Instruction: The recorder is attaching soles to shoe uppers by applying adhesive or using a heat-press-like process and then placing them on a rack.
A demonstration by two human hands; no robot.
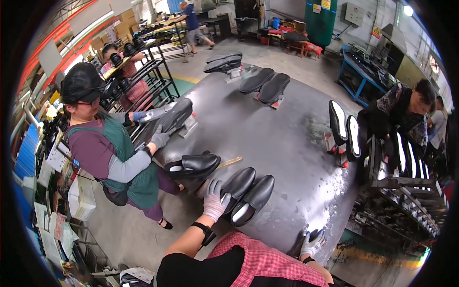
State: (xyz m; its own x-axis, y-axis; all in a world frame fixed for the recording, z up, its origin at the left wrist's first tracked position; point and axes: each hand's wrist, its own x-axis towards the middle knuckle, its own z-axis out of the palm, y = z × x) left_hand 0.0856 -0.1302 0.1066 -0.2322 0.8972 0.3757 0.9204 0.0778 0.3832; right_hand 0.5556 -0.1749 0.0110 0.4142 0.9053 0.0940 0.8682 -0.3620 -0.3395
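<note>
My left hand [214, 200], in a pale knitted glove, has its fingers spread at the table's near left edge. Its thumb is beside the heel of a black slip-on shoe [239, 185]; whether it touches cannot be told. A second black shoe [258, 195] with a white insole stands alongside, toe pointing away. Beyond my left hand is another black loafer [200, 164], next to a thin wooden strip [229, 162]. My right hand [313, 243], gloved as well, lies with fingers apart at the near right edge of the grey metal table [287, 158].
Left, a co-worker in grey gloves handles dark soles [176, 115] beside a metal stand [189, 126]. More soles [272, 88] sit on stands at the far side, and white-faced ones [354, 136] at right. Another person is beside a loaded rack [401, 184] there.
</note>
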